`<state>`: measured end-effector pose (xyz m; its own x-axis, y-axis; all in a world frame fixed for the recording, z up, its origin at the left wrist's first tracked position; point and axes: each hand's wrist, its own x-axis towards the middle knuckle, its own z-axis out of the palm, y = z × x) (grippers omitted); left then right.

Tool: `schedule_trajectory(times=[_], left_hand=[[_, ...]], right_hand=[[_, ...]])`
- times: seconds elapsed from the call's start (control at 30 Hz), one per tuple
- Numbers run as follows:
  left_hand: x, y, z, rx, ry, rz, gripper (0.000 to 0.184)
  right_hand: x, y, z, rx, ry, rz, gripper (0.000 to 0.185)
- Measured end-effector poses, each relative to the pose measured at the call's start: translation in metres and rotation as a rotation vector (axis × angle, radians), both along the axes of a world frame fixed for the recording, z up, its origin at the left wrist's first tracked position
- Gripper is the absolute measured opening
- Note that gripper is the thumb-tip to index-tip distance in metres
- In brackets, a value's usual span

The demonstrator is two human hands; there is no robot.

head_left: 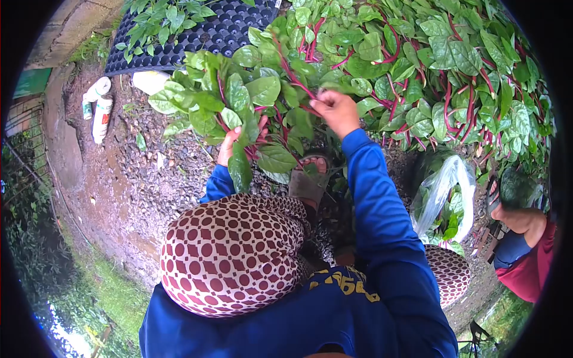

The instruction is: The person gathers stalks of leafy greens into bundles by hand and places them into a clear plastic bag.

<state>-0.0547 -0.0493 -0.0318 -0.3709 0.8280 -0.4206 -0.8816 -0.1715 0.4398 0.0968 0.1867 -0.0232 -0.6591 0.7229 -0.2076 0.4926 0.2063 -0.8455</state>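
My left hand [228, 147] is closed around a bunch of Malabar spinach [237, 92] with broad green leaves and red stems. Leaves cover most of its fingers. My right hand [338, 112] pinches one red stem [291, 73], whose leafy end slants up and left over the bunch. Ahead and to the right lies a large heap of the same Malabar spinach [430, 65], its red stems showing among the leaves.
A clear plastic bag [439, 200] with leaves inside stands at right. Beyond it sits another person [525, 238], partly seen. A black seedling tray [209, 30] bearing plants is at the back left. White bottles [100, 110] lie on gravelly ground. My sandalled foot [309, 179] is below my hands.
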Motion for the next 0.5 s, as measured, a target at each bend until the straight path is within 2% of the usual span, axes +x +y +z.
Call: schedule_trajectory(times=[0.07,0.13,0.33,0.37,0.47,0.5], left_hand=[[0.014,0.025,0.025,0.032,0.044,0.011,0.068],[0.018,0.028,0.02,0.136,-0.062,0.017,0.061],[0.016,0.018,-0.015,0.29,-0.063,0.049,0.048],[0.016,0.02,-0.019,0.306,-0.054,0.048,0.046],[0.015,0.029,-0.026,0.362,-0.043,0.061,0.04],[0.014,0.036,-0.02,0.36,-0.091,0.056,0.036]], right_hand=[[-0.018,-0.024,0.04,0.156,0.045,0.091,0.022],[-0.033,-0.053,0.05,0.423,-0.032,0.282,0.019],[-0.023,-0.067,0.055,0.072,0.058,0.381,0.017],[-0.016,-0.065,0.053,0.101,0.07,0.443,0.029],[0.012,-0.072,0.044,0.321,0.137,0.23,0.055],[0.025,-0.077,0.037,0.204,0.102,0.254,0.077]])
